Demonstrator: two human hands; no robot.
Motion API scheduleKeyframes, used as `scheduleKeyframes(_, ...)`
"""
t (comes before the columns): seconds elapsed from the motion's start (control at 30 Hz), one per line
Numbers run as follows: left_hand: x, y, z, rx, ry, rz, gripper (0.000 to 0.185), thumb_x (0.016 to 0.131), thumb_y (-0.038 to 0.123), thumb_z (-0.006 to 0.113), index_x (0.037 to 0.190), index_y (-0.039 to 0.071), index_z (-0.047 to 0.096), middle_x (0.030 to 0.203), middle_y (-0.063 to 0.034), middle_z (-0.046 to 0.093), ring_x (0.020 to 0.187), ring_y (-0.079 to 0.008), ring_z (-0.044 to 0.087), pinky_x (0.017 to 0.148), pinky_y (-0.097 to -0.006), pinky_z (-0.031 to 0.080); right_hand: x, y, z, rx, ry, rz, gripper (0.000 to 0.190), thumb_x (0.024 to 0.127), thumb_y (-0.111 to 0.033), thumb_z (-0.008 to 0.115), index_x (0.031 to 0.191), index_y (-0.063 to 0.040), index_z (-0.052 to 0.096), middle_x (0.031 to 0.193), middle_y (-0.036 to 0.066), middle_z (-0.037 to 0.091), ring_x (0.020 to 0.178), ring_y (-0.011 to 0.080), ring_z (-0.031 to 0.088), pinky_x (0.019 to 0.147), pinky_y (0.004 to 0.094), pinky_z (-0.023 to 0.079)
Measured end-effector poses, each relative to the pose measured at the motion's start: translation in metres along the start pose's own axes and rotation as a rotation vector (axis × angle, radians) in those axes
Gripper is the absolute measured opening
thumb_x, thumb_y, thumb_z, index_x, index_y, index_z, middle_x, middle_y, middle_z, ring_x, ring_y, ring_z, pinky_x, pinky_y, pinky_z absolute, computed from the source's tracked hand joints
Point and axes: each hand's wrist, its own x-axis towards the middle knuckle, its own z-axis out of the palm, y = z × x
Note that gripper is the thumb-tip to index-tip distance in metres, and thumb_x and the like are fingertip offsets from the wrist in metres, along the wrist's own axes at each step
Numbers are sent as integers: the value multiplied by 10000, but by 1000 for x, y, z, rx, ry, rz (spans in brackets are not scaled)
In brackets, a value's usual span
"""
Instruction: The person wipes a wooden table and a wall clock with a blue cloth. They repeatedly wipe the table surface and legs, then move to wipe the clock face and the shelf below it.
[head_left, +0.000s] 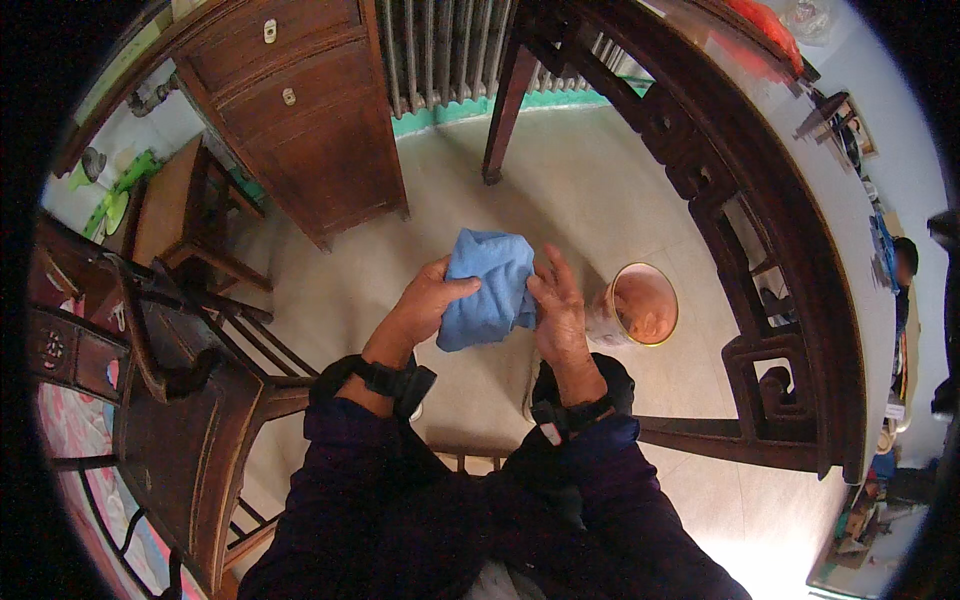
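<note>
A folded light-blue cloth (486, 300) is held up in front of me, above the floor. My left hand (420, 304) grips its left side, thumb pressed on top and the other fingers hidden behind. On the opposite side, my right hand (561, 311) has its thumb against the cloth's right edge, with the other fingers partly raised and spread. Both wrists wear black straps. Just right of my right hand, a round waste bin (598, 319) with a gold rim and a pinkish inside stands on the floor.
A dark carved wooden table (780, 247) curves along the right. To the left stand a wooden armchair (195, 420) and a wooden stool (169, 206). Ahead are a drawer cabinet (300, 127) and a metal radiator (446, 52). Pale tiled floor (435, 187) lies between.
</note>
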Motion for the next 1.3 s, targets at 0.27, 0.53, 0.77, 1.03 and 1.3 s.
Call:
scheduleKeyframes(0.27,-4,3,6,210,-28,-26,382,930,173,690,1265,-3,639,1089,-46,691,969,-134,644,898,-329,527,-4,3,1,-159,-120,274,496,895,-127,732,1347,-8,567,1203,103,665,1064,219,649,928,371,527)
scheduleKeyframes(0.53,-9,12,8,289,-74,12,478,941,260,689,1316,-23,600,1168,-93,674,1028,-174,638,934,-347,511,-1,6,-2,-12,2,221,265,936,-90,682,1194,-29,674,1076,61,715,951,174,678,853,345,552)
scheduleKeyframes(0.77,-6,12,0,154,-91,96,561,900,297,727,1332,-27,574,1200,-89,664,1076,-195,630,973,-363,494,-8,-7,6,155,-64,187,289,962,-38,629,1250,-58,650,1148,61,701,1024,198,677,891,386,563)
scheduleKeyframes(1.03,-11,6,10,196,-227,-127,583,872,271,755,1349,-11,574,1197,-96,664,1082,-198,628,976,-370,493,-8,-9,2,119,-62,215,240,979,-58,617,1215,-62,661,1154,65,698,1045,209,673,923,399,561)
scheduleKeyframes(1.3,-8,3,10,297,-244,-139,571,882,287,757,1339,-9,585,1204,-80,668,1058,-187,637,968,-358,495,-6,-14,2,186,27,152,220,981,-74,628,1196,-51,664,1148,75,699,1040,214,676,931,405,559)
